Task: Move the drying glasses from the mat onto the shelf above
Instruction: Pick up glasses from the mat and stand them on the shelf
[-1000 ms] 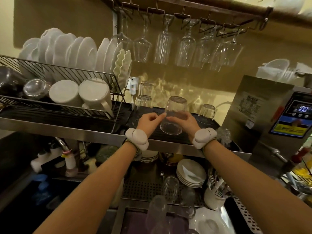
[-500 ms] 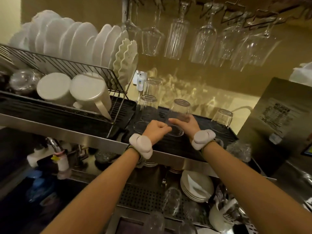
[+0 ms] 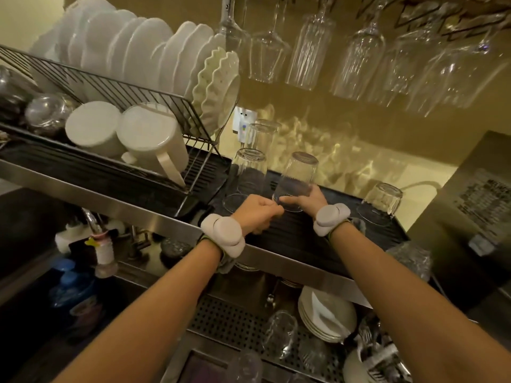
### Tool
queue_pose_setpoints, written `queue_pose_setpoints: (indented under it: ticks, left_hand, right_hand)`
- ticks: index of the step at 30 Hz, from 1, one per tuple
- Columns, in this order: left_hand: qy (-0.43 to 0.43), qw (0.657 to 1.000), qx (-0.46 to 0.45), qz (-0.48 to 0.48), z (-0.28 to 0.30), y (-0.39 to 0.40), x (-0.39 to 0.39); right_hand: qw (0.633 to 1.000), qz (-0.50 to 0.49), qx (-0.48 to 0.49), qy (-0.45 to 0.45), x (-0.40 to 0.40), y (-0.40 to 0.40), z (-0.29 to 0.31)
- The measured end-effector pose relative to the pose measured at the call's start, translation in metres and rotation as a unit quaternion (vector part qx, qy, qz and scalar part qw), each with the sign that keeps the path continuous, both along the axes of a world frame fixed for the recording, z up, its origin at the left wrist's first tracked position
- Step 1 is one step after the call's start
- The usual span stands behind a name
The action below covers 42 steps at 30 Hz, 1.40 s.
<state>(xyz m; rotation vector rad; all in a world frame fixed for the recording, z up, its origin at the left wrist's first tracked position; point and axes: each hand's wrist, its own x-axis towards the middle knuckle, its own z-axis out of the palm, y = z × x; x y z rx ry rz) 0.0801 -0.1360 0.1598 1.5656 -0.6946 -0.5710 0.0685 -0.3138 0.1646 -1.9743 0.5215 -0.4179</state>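
- Head view, only view.
- Right hand (image 3: pixel 307 199) holds an upside-down clear glass (image 3: pixel 297 178) near its rim, thumb across the front, fingers curled round the far side.
- That glass is over the dark ribbed tray (image 3: pixel 304 236) on the steel shelf (image 3: pixel 276 258), tilted a bit; cannot tell if the rim touches the tray.
- Left hand (image 3: pixel 257 214) is curled in a loose fist just left of the glass rim, fingertip end touching or nearly touching the right thumb; cannot tell whether it grips anything.
- Both wrists carry pale grey wrist pods (image 3: pixel 224 234).
- Second upturned glass (image 3: pixel 250 172) stands on the tray just left of the held one; a taller one (image 3: pixel 261 136) behind it near the wall outlet (image 3: pixel 243 124).
- Another upturned glass (image 3: pixel 383 201) on the tray's right end, well apart from the hands.
- Wire dish rack (image 3: pixel 119 89) on the shelf's left part: row of white plates (image 3: pixel 132 53) on edge, two white mugs (image 3: pixel 124 134) lying bottoms toward camera.
- Stemmed glasses (image 3: pixel 356 59) hang bowl-down from the overhead rail.
- Steel machine (image 3: pixel 478 205) at right edge with a label on its side.
- Below the shelf: perforated drain mat (image 3: pixel 229 319) with more clear glasses (image 3: pixel 279 334) on it, stack of white plates (image 3: pixel 327 317) beside them, cutlery holder (image 3: pixel 378 357) lower right.
- Lower left: faucet (image 3: pixel 92 223), blue bottle (image 3: pixel 72 288), dark and blurry.
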Motion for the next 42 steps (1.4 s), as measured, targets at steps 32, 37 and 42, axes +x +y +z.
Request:
queue_pose_setpoints:
  ticks: [32, 37, 42]
  left_hand:
    - [-0.012, 0.999, 0.016, 0.047, -0.002, -0.003, 0.001]
    - [0.0, 0.998, -0.009, 0.07, -0.001, -0.002, 0.002]
    - [-0.04, 0.993, -0.043, 0.105, -0.002, -0.001, 0.0]
  right_hand:
    - [0.985, -0.127, -0.063, 0.095, 0.046, -0.018, -0.01]
    - [0.976, -0.156, -0.045, 0.148, 0.04, -0.015, -0.003]
    - [0.97, -0.115, -0.075, 0.201, 0.021, 0.0, 0.011]
